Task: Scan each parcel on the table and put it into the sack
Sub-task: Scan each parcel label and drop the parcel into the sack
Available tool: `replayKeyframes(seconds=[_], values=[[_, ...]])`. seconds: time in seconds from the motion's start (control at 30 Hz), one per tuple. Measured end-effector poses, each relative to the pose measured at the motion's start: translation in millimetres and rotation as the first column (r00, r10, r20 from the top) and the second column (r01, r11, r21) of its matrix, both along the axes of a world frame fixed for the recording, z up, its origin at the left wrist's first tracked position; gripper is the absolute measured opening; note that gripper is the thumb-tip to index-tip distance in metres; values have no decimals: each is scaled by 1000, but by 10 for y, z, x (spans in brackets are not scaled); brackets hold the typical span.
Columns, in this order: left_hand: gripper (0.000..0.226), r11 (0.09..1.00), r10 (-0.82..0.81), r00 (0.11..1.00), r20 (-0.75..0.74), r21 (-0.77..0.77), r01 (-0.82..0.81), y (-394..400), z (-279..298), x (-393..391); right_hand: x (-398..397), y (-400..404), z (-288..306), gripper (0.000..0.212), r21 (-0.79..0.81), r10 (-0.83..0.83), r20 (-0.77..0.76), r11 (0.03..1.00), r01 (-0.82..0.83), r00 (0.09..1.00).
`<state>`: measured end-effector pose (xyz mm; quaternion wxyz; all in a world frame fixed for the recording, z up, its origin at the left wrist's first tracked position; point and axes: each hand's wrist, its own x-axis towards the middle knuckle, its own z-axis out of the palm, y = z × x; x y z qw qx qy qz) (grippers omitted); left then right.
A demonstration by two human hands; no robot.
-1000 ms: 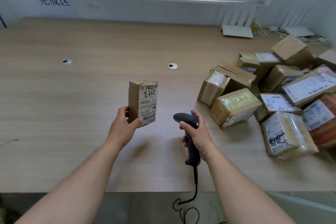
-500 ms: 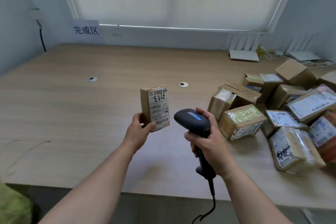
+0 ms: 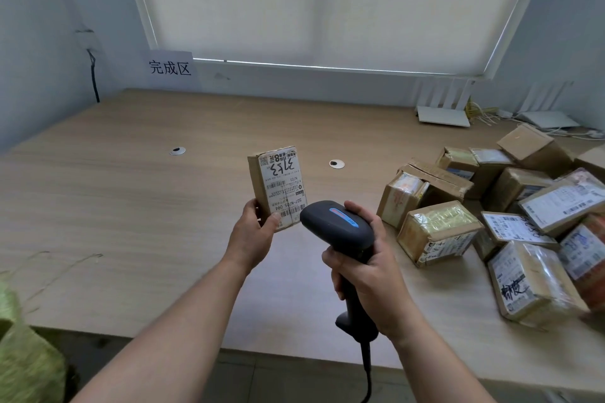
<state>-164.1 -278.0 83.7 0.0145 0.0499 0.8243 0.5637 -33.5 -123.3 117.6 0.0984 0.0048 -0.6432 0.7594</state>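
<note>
Parcel (image 3: pixel 278 188) in the left hand (image 3: pixel 252 234), a small brown carton held upright above the tabletop (image 3: pixel 131 193), its white shipping label turned toward the camera with the print upside down. The left hand's fingers are clamped on the carton's lower end, thumb pressed on the label's bottom corner and the other fingers wrapped behind the left edge. The right hand (image 3: pixel 368 275) grips a black handheld barcode scanner (image 3: pixel 339 229) by its handle, fingers curled round it, the head just beside the parcel's lower right corner and overlapping it in the view. A blue strip shows on top of the scanner head, and its cable (image 3: pixel 366 373) hangs down past the tabletop's near edge. A heap of other cartons (image 3: pixel 491 222), taped and labelled, lies on the right side of the tabletop, well apart from the held one. A green woven sack (image 3: pixel 23 353) shows at the lower left corner. On the far wall a paper sign (image 3: pixel 170 69) reads 完成区.
</note>
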Motion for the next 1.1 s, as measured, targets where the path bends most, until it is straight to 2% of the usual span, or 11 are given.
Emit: replayKeyframes(seconds=[0.6, 0.87, 1.1], values=[[41, 999, -40, 999, -8, -18, 40, -29, 27, 50, 91, -10, 107, 67, 5, -3, -27, 1000, 4, 1000], [45, 990, 136, 990, -39, 41, -134, -93, 20, 162, 68, 66, 219, 66, 37, 13, -23, 999, -12, 1000], [46, 964, 262, 963, -53, 67, -259, -208, 58, 337, -56, 41, 253, 70, 136, 86, -63, 988, -77, 994]])
